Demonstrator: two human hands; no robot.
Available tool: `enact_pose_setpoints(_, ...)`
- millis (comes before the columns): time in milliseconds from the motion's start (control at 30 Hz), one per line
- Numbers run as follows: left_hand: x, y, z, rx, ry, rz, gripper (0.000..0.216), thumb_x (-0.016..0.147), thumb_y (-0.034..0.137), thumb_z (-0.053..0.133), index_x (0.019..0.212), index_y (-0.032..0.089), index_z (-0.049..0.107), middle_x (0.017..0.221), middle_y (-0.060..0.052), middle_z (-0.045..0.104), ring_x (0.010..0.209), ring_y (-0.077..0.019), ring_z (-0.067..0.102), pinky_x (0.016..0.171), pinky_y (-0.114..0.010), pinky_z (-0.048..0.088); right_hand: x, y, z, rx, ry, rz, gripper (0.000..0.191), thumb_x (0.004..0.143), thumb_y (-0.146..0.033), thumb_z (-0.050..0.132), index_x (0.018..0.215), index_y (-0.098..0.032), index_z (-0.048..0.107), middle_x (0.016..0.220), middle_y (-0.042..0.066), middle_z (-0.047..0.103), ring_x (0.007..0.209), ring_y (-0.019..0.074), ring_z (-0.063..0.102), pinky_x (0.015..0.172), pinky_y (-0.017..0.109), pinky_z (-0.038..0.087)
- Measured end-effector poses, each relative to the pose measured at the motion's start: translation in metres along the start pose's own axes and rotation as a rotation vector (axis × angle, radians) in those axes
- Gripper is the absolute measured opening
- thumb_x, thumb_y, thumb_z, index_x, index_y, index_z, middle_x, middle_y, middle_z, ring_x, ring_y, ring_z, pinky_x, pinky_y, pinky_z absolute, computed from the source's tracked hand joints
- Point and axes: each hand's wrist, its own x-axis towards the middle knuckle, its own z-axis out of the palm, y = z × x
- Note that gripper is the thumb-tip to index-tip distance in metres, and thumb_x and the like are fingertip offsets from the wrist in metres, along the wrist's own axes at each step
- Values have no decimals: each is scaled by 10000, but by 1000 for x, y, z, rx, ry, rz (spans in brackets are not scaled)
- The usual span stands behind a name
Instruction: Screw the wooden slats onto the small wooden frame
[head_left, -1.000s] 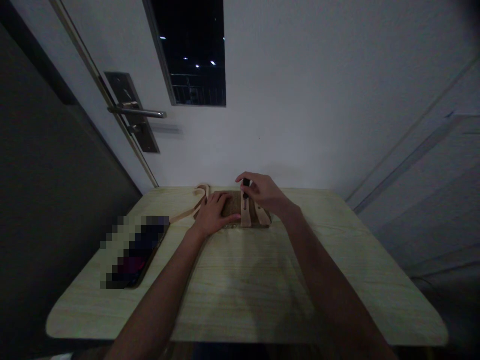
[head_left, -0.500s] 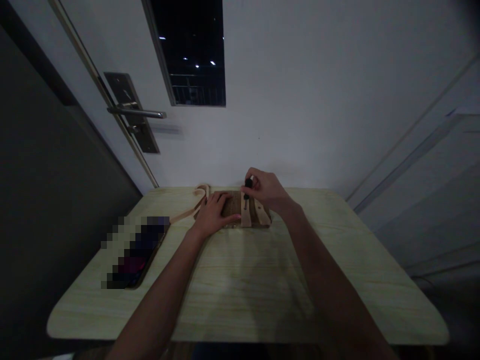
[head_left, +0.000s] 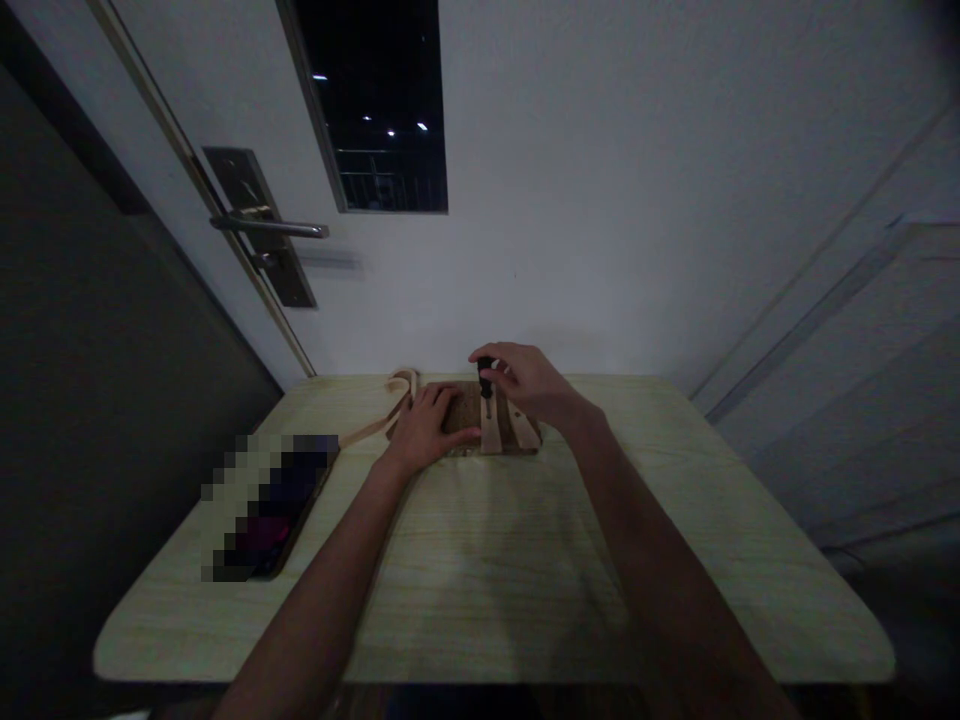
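My right hand (head_left: 525,378) grips the black handle of a screwdriver (head_left: 486,376), held nearly upright. Its shaft points down at a pale wooden strip (head_left: 490,432) that lies across a brown wooden board (head_left: 465,410). Fingers spread, my left hand (head_left: 429,424) rests flat on the left part of the board. A second pale strip (head_left: 524,430) with a dark spot lies on the board's right end, partly under my right hand. To the left of the board is a curved, hook-shaped wooden piece (head_left: 403,380) with a long thin arm.
The pale wood-grain table (head_left: 465,570) has rounded front corners. A phone (head_left: 277,510), partly pixelated, lies at its left. Behind stands a white door (head_left: 585,200) with a metal lever handle (head_left: 274,228) and a dark window (head_left: 382,110).
My right hand's fingers have shifted around the screwdriver handle, with the index finger reaching further left over its top. The screwdriver stands a little more upright. My left hand stays in place.
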Motion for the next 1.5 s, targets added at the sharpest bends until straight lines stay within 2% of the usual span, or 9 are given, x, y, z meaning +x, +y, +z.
enact_pose_setpoints(167, 0, 2, -1, 14, -8, 9, 681, 820, 674, 620, 1308, 212, 512, 1348, -135, 547, 1268, -345, 490, 1063, -570, 377, 1, -3, 4, 8, 70, 20, 151, 835, -201, 645, 979, -188, 601, 829, 10, 631, 704, 137, 539, 706, 284, 402)
enact_pose_setpoints(367, 0, 3, -2, 39, -6, 5, 702, 816, 681, 625, 1302, 187, 513, 1343, -144, 551, 1258, -342, 496, 1059, -555, 383, 1, -3, 8, -84, 132, 45, 168, 838, -277, 655, 860, -203, 505, 792, 0, 570, 680, 137, 475, 684, 282, 368)
enact_pose_setpoints(600, 1, 3, -3, 31, -18, 5, 651, 823, 639, 646, 1300, 215, 516, 1348, -132, 550, 1266, -342, 494, 1073, -558, 367, -1, -7, 0, -136, -113, 53, 122, 941, -289, 514, 906, -183, 560, 880, 39, 605, 736, 146, 507, 714, 281, 376)
enact_pose_setpoints(733, 0, 6, -5, 33, -27, -1, 655, 826, 639, 641, 1305, 211, 513, 1354, -133, 546, 1275, -348, 488, 1080, -561, 361, -3, -15, -3, -147, -158, 128, 173, 946, -241, 455, 1064, -185, 569, 948, 59, 650, 765, 153, 533, 715, 277, 379)
enact_pose_setpoints(867, -1, 7, -5, 24, -14, 1, 644, 830, 641, 636, 1301, 219, 513, 1371, -130, 536, 1285, -345, 478, 1088, -568, 353, -3, -16, -7, -92, -192, 133, 158, 893, -194, 520, 1026, -206, 604, 923, 37, 669, 731, 138, 538, 679, 258, 378)
enact_pose_setpoints(1067, 0, 6, -3, 31, -15, -2, 658, 831, 647, 634, 1303, 206, 505, 1364, -136, 542, 1287, -341, 479, 1078, -564, 366, -2, -9, -6, -89, -63, 148, 169, 867, -270, 606, 1031, -244, 574, 752, -31, 634, 610, 113, 511, 578, 240, 307)
enact_pose_setpoints(1267, 0, 5, -3, 36, -20, -2, 668, 829, 646, 634, 1308, 197, 509, 1367, -143, 542, 1280, -355, 481, 1071, -579, 366, -1, -7, 2, -234, 62, 182, 289, 844, -469, 647, 837, -213, 514, 690, -14, 580, 629, 132, 496, 587, 259, 290)
enact_pose_setpoints(1367, 0, 5, -4, 35, -25, -6, 654, 831, 642, 633, 1305, 208, 514, 1355, -141, 549, 1275, -358, 486, 1073, -586, 361, -1, -3, 5, -221, 45, 154, 210, 871, -392, 618, 903, -203, 532, 738, -1, 595, 640, 134, 490, 609, 263, 305)
enact_pose_setpoints(1500, 0, 5, -4, 32, -25, 0, 647, 828, 632, 643, 1307, 217, 515, 1349, -137, 549, 1269, -352, 490, 1079, -578, 358, -1, -1, 4, -133, -65, 87, 111, 910, -263, 529, 979, -195, 583, 753, 1, 604, 655, 134, 489, 645, 266, 335)
